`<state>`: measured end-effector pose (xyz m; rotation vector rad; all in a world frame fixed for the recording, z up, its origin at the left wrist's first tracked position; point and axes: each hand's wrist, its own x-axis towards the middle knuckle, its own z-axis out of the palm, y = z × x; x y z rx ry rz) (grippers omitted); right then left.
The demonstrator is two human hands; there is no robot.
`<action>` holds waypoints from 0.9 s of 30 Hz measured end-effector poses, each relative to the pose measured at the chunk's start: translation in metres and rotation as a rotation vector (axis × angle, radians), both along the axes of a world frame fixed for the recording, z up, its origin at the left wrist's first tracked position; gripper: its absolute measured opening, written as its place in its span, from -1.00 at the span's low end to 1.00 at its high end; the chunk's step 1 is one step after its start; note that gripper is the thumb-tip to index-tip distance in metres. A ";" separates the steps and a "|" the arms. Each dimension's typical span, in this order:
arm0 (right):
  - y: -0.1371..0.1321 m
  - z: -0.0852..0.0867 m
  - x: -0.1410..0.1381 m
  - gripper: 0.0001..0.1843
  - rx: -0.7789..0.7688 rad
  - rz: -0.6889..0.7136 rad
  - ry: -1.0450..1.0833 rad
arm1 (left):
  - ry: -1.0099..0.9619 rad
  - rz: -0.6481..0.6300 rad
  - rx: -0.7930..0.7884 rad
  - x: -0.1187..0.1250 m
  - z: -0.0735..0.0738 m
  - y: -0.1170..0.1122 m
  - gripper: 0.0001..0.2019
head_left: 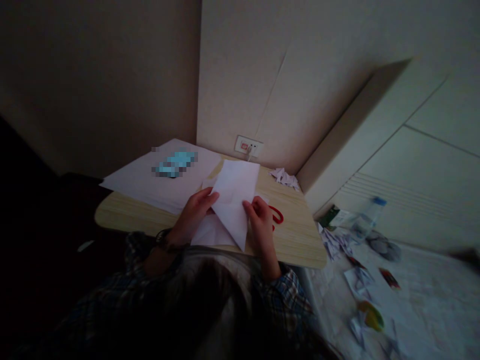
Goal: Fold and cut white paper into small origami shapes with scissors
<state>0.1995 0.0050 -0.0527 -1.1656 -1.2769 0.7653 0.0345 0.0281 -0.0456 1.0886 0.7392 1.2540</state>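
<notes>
A white sheet of paper (236, 200), partly folded to a point, is held above a small light wooden table (300, 240). My left hand (195, 212) grips its left edge with the fingers pinched on the paper. My right hand (260, 220) pinches the right edge, thumb on top. Another white sheet (210, 234) lies flat under the held one. Red-handled scissors (277, 215) lie on the table just right of my right hand, partly hidden by it.
A stack of large white sheets (150, 182) covers the table's left back. Small folded paper pieces (285, 177) sit at the back right corner. A wall socket (248, 146) is behind. On the bed to the right lie a plastic bottle (365, 220) and scattered folded papers (337, 242).
</notes>
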 end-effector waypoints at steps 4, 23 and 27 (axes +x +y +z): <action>-0.002 0.002 0.000 -0.78 0.016 -0.037 0.028 | -0.001 0.014 -0.001 -0.001 0.000 0.002 -0.66; -0.003 0.001 -0.002 -0.72 -0.005 -0.042 -0.079 | -0.133 0.217 -0.012 -0.002 0.002 0.005 -0.69; -0.005 0.002 -0.001 -0.71 -0.004 -0.056 -0.104 | -0.135 0.185 -0.019 -0.002 0.001 0.004 -0.73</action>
